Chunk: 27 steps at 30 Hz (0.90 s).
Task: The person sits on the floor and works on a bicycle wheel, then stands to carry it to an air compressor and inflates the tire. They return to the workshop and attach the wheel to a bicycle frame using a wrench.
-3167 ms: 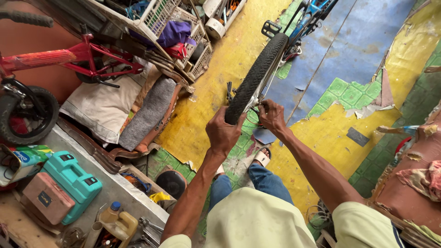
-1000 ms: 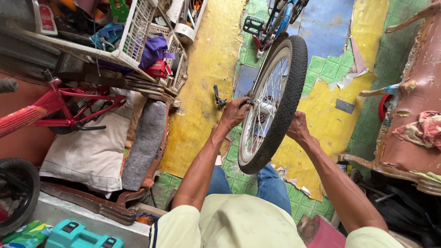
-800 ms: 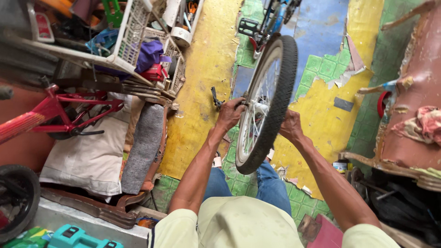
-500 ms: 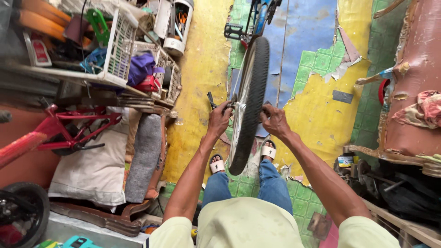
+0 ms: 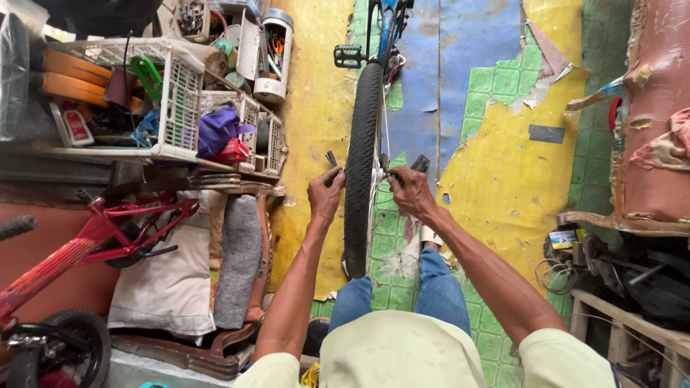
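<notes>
A bike wheel point(image 5: 361, 165) with a black tyre stands on its edge in the middle of the frame, seen from above, between the person's knees. The left hand point(image 5: 325, 195) is curled on the left side of the wheel, at its middle, fingers closed on something small there; what it holds is too small to tell. The right hand point(image 5: 408, 190) is curled the same way on the right side, fingers pinched at the wheel's middle. Near the top middle, a blue bike point(image 5: 384, 32) stands past the wheel. At the upper left, a white plastic basket point(image 5: 183, 97) sits on a shelf with orange and green things in it. Just beside it, a smaller basket point(image 5: 251, 133) holds purple cloth point(image 5: 217, 131) and something red. Above them, a white can point(image 5: 274, 54) holds tools with orange handles. At the lower left is a red bike point(image 5: 93, 237). The floor point(image 5: 503, 165) is yellow, blue and green, with the paint peeling.
</notes>
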Each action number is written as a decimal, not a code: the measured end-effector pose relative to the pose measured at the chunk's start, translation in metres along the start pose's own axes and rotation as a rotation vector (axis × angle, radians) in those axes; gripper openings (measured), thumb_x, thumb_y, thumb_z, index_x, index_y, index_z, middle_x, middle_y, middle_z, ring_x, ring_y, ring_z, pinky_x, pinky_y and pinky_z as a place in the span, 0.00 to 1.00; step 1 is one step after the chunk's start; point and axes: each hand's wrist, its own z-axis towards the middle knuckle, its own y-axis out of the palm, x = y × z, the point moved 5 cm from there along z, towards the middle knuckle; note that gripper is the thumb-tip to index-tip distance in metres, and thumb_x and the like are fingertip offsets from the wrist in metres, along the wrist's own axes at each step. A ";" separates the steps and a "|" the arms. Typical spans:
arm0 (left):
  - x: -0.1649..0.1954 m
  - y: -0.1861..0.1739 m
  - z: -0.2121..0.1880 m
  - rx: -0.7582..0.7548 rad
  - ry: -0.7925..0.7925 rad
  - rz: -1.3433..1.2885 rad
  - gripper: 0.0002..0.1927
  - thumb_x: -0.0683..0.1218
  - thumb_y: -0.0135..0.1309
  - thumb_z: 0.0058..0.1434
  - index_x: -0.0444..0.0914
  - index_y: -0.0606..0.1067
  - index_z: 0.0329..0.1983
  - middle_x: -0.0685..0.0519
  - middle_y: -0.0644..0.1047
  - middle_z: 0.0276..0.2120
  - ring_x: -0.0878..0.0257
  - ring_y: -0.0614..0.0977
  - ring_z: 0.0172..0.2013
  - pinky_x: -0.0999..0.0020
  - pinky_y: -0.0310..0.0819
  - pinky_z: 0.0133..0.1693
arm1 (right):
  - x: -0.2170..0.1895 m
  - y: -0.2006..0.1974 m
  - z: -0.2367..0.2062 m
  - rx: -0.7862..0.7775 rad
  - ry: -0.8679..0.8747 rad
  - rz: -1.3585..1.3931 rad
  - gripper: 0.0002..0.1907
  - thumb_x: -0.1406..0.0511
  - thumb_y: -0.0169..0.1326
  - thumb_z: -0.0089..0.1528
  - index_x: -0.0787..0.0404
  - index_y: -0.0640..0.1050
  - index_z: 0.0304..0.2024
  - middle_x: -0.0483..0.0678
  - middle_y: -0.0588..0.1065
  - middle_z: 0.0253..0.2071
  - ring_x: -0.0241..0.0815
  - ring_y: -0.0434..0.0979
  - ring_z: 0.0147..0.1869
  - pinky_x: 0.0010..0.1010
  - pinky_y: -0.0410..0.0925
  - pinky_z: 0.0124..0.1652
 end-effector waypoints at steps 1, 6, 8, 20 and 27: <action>0.001 0.001 0.001 0.016 0.019 0.028 0.16 0.44 0.60 0.63 0.32 0.80 0.52 0.47 0.85 0.38 0.66 0.86 0.35 0.72 0.80 0.40 | -0.001 0.001 0.000 -0.002 -0.012 -0.027 0.08 0.68 0.53 0.67 0.67 0.80 0.46 0.55 0.80 0.33 0.42 0.81 0.31 0.37 0.76 0.29; 0.008 0.001 -0.002 0.039 0.109 0.176 0.14 0.44 0.61 0.62 0.31 0.82 0.49 0.48 0.86 0.36 0.67 0.86 0.33 0.72 0.79 0.38 | -0.012 -0.007 0.002 0.094 -0.073 -0.032 0.07 0.70 0.53 0.66 0.68 0.79 0.43 0.56 0.79 0.31 0.47 0.80 0.30 0.40 0.73 0.30; 0.008 0.000 -0.002 0.029 0.092 0.161 0.14 0.44 0.60 0.63 0.31 0.82 0.48 0.48 0.86 0.34 0.67 0.86 0.32 0.72 0.79 0.38 | -0.015 -0.007 0.001 0.053 -0.051 -0.039 0.06 0.70 0.53 0.66 0.68 0.79 0.41 0.57 0.78 0.31 0.50 0.80 0.30 0.41 0.72 0.31; 0.018 -0.005 -0.002 0.117 0.143 0.276 0.15 0.50 0.59 0.62 0.37 0.83 0.47 0.45 0.85 0.35 0.57 0.87 0.35 0.65 0.79 0.40 | -0.015 0.004 0.004 0.071 -0.118 -0.220 0.04 0.72 0.52 0.64 0.66 0.77 0.39 0.62 0.77 0.32 0.58 0.79 0.32 0.46 0.69 0.34; 0.019 -0.011 0.005 0.024 0.141 0.293 0.17 0.51 0.59 0.62 0.36 0.82 0.50 0.42 0.84 0.42 0.50 0.86 0.42 0.60 0.79 0.46 | 0.001 0.011 0.006 -0.026 -0.086 -0.318 0.11 0.61 0.59 0.61 0.63 0.78 0.35 0.61 0.78 0.32 0.62 0.81 0.36 0.48 0.71 0.35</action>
